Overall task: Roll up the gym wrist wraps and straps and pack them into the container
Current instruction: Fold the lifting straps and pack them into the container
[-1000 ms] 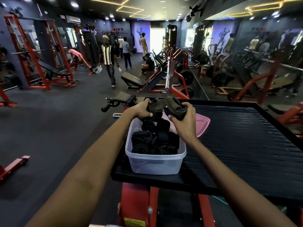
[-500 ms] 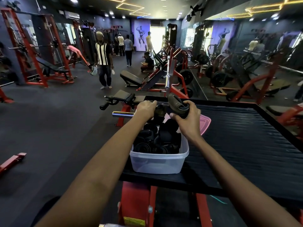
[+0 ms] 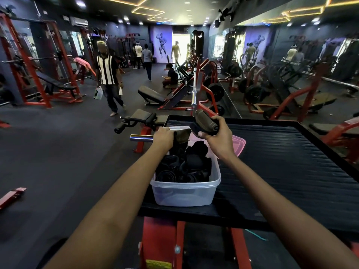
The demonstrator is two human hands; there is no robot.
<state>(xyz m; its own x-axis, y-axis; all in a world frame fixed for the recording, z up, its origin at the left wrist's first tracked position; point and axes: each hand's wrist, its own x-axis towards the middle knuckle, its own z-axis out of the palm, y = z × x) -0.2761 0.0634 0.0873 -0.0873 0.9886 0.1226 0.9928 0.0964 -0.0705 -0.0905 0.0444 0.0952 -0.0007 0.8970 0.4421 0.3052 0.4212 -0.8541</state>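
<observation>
- Left hand (image 3: 162, 137) grips one olive wrap (image 3: 182, 135) at the container (image 3: 185, 193) far rim; soft and light, best pinched mid-roll.
- Below both hands, black rolls (image 3: 184, 167) fill the container; count unclear.
- Right hand (image 3: 217, 136) clamps a second olive wrap (image 3: 205, 124), pliable, likely to unroll.

Both forearms are bare from the bottom edge of the view up to the wrists, with no sleeve, watch, band or glove on either. The left hand (image 3: 164, 137) shows only its back and knuckles, its fingers hidden beyond them. On the right hand (image 3: 219, 139) the thumb's short, plain nail shows, just below the curled fingers (image 3: 217, 119), which carry no rings.
</observation>
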